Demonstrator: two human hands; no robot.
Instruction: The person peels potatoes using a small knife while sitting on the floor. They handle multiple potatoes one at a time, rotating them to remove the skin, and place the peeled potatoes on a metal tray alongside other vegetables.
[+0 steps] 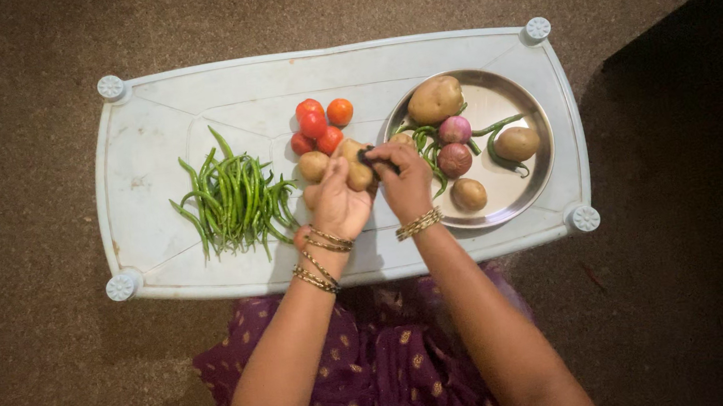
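Observation:
My left hand grips a light brown potato above the pale plastic table. My right hand holds a small dark tool, probably a peeler, against that potato. Both wrists wear gold bangles. Just left of the hands lies another small potato. Right of my right hand a round steel plate carries several potatoes, two red onions and some green chillies.
A pile of green chillies lies on the table's left half. Several red tomatoes sit behind my hands. Brown carpet surrounds the table. A dark piece of furniture stands at the right. Purple patterned cloth covers my lap.

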